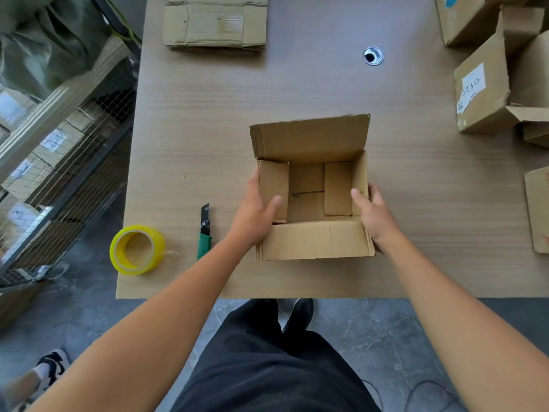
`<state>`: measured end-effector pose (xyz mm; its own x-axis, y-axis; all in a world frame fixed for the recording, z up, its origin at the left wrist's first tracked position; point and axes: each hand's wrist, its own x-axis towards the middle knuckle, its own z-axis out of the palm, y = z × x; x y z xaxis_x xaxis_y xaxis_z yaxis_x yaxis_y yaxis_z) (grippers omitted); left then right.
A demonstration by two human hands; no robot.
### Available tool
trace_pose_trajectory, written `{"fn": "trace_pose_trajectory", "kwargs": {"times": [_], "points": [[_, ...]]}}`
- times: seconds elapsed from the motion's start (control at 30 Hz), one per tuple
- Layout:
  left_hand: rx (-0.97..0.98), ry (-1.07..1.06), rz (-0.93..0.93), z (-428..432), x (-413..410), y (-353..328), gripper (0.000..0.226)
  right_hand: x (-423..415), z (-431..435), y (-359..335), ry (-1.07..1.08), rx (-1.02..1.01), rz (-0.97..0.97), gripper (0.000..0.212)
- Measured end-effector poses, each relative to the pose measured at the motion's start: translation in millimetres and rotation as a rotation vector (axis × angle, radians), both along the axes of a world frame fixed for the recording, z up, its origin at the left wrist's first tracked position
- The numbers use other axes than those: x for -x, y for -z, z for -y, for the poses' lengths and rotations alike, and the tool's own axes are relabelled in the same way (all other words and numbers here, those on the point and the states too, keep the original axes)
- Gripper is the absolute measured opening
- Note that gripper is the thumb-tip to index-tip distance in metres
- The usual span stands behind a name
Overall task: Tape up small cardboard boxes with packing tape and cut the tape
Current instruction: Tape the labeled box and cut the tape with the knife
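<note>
At the near edge of the bench (297, 84), I see the left hand (255, 214) clasping the left wall of the open cardboard box (315, 240). Its thumb lies over the rim on the inner side flap, and the other fingers pass down the outside. Opposite it, the right hand (375, 217) pinches the right wall the same way, thumb inside, fingers outside and mostly hidden from me. Between them the box sits on the bench with its mouth up. The far flap stands up, the near flap is folded out toward the person, and a dark seam runs across the bottom flaps.

Just left of the box lies a utility knife (204, 233) with a green handle, its blade end pointing away from the person and touching neither hand. Further left, near the bench's front left corner, a roll of yellow packing tape (156, 248) lies flat with a loose end trailing to its right.

Farther off, a stack of flattened cartons (215, 22) rests at the far edge. A round cable grommet (373, 55) is set into the top. Several more boxes (481, 93) crowd the right side, one bearing a white label. Beyond the bench's left edge stands a wire-mesh rack (59, 150).
</note>
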<state>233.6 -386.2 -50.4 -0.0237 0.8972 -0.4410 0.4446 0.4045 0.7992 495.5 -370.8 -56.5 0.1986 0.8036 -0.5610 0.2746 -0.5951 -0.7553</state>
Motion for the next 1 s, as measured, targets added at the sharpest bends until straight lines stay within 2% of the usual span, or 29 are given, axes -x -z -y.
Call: {"fn": "trace_pose_trajectory", "kwargs": {"times": [0.07, 0.13, 0.23, 0.3, 0.4, 0.5, 0.57, 0.67, 0.73, 0.87, 0.9, 1.0], "points": [[-0.001, 0.051, -0.152, -5, -3, -3, 0.112, 2, -3, -2, -0.092, 0.002, 0.187, 0.040], [0.006, 0.082, -0.283, -10, -9, -8, 0.127, 5, -5, -6, -0.126, 0.012, 0.243, 0.032], [0.003, 0.131, -0.351, -21, -15, -14, 0.116, 8, -6, -10, -0.077, 0.043, 0.242, 0.030], [0.030, 0.081, -0.136, -31, -12, -20, 0.102, 10, -6, -13, -0.066, 0.060, 0.266, 0.036], [0.125, -0.027, 0.340, -41, 6, -21, 0.083, 12, -5, -16, -0.019, 0.026, 0.257, 0.042], [0.216, -0.314, 0.755, -38, 35, -3, 0.048, 10, -4, -15, 0.012, -0.009, 0.244, 0.048], [0.309, -0.481, 0.891, -34, 53, 15, 0.038, 8, -5, -12, -0.001, -0.010, 0.279, 0.046], [0.410, -0.508, 0.889, -25, 61, 37, 0.028, 7, -6, -3, -0.035, -0.007, 0.366, 0.037], [0.322, -0.397, 0.789, -21, 53, 42, 0.023, 7, -6, 1, -0.033, -0.011, 0.382, 0.035], [-0.054, -0.162, 0.187, -24, 32, 25, 0.052, 9, -8, 5, -0.032, 0.039, 0.410, 0.036], [-0.056, -0.111, 0.168, -25, 27, 17, 0.049, 9, -8, 4, -0.027, 0.056, 0.406, 0.033], [0.049, 0.033, 0.286, -25, 20, 2, 0.049, 7, -6, -3, -0.001, 0.104, 0.311, 0.036]]}}
